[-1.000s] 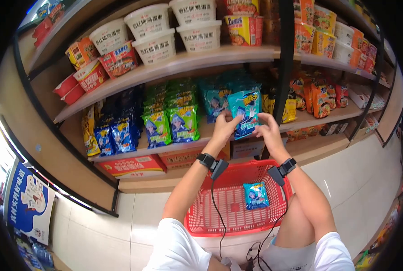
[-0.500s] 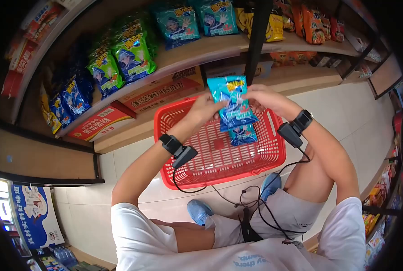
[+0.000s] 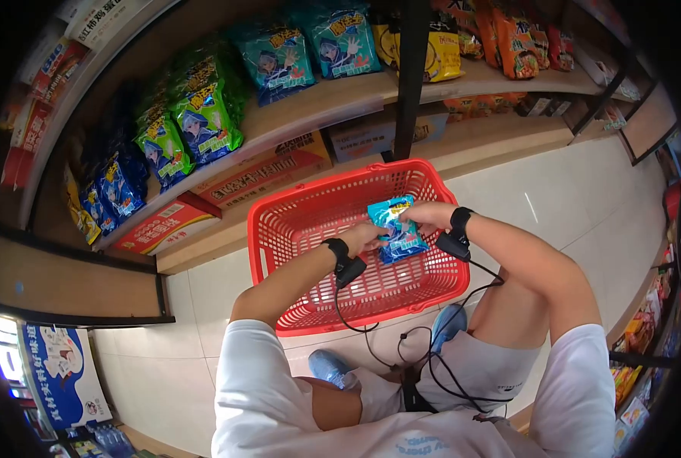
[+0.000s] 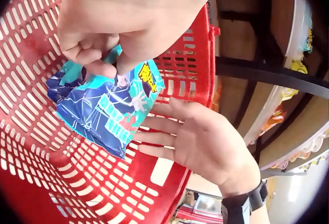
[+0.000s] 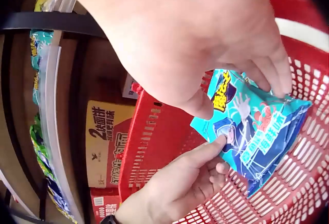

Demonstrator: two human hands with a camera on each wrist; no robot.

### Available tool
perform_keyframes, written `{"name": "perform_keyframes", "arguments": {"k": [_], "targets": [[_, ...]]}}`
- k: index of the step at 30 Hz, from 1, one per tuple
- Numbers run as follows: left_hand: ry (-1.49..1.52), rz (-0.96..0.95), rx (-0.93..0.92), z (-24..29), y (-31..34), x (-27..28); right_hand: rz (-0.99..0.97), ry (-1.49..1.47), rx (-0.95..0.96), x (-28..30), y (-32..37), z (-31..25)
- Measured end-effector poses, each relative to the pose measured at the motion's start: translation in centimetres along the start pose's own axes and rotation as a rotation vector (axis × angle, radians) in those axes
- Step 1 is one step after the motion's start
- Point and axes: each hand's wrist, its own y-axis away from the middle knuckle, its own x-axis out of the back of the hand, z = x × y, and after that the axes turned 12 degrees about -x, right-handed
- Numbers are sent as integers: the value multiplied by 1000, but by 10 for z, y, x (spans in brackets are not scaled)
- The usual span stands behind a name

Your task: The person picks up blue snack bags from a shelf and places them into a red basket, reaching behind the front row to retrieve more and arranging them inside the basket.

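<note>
A teal and blue snack packet lies low inside the red basket, printed side up. My left hand pinches its left side; in the right wrist view the thumb of that left hand presses on the packet. My right hand is at the packet's upper right. The left wrist view shows this right hand with straight, spread fingers against the packet's edge. More blue and teal wrapping shows beside it, and whether it is a second packet I cannot tell.
Green packets, teal packets and yellow packets line the shelf beyond the basket. A black upright post stands behind its rim. Cartons sit on the lower shelf. Black cables hang from the wrists near the blue shoes.
Both hands have brought the packet from the shelf front down into the basket. The right hand's fingers have straightened off their hold. The head view has tilted downward.
</note>
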Motion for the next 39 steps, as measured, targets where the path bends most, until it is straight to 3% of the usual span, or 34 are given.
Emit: {"name": "perform_keyframes", "arguments": {"k": [1,4,5,6,7,8,10,12,14,16,18,21,23,28,32,39], "targets": [[16,2,-6,-1,-2,-4,-35,-49,116,0,2,1],[-57,-61,-42,7,2,1,-11,38,228,5,-18,-7],[-71,-57,-94,14,19,-2,209,-34,358,-4,-30,-1],[-86,-50,-150,17,26,0,93,32,375,2,-32,-10],[-154,-99,-139,7,7,13,232,88,435,3,-33,-16],[-363,-113,-242,19,13,16,368,137,487,-1,-24,-21],[-783,-149,-432,65,47,8,444,69,657,-4,-5,-40],[-583,-316,-422,129,93,3,424,-16,723,-5,25,-72],[-431,-160,-545,169,128,2,545,-117,917,-5,36,-99],[-661,-59,-648,201,130,21,605,-266,1054,0,55,-127],[-540,3,-822,228,153,22,552,-388,1043,6,76,-147],[-459,66,-1009,256,167,23,667,-490,1109,13,95,-165],[-331,173,-1033,270,164,22,810,-488,1132,22,98,-172],[-231,291,-1185,292,118,43,813,-504,1009,44,97,-187],[-172,307,-1147,299,102,53,683,-635,1037,56,81,-200],[-46,149,-1126,299,96,60,572,-862,1040,63,79,-211]]}}
